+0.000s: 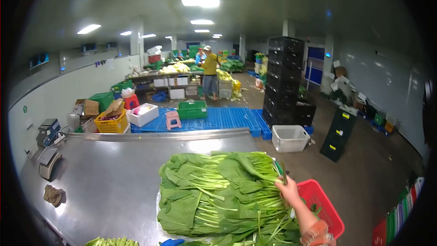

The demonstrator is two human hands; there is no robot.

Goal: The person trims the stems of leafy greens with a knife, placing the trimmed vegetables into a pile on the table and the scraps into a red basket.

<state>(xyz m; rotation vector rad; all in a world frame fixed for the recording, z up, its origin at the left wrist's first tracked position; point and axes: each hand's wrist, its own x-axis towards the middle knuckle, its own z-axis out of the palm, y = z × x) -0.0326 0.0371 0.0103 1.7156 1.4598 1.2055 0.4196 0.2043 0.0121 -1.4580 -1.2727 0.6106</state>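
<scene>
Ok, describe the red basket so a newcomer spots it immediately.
Find the metal table, then the leafy greens piled on its right part. Beside them, next to the right hand, is the red basket, partly hidden by the forearm; its bright red separates it from the white crate farther back.

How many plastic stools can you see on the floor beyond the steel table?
2: a pink stool left of the green crate, and a red stool behind the white box. Others may be hidden.

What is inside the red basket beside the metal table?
Some green bits show in the basket. The right arm and the greens hide its left part; I cannot see what lies there.
</scene>
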